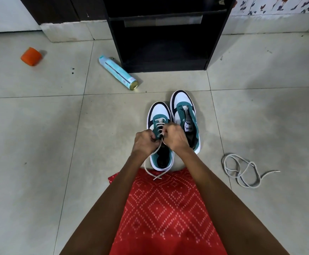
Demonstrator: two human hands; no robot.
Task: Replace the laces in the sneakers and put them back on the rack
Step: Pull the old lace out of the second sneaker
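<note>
Two white, teal and black sneakers stand side by side on the tiled floor. The left sneaker (159,115) has a cream lace (149,167) threaded through its lower eyelets; the lace's loose ends trail down onto my red patterned garment. My left hand (144,142) and my right hand (175,138) meet over its upper eyelets, each pinching the lace. The right sneaker (184,109) has no lace and its tongue shows. A second loose lace (241,170) lies coiled on the floor to the right. The black shoe rack (161,34) stands just beyond the sneakers.
A pale blue spray can (117,72) lies on its side left of the rack. An orange roll (31,56) sits on the floor at far left. A white wall base runs behind, with a floral wall at top right.
</note>
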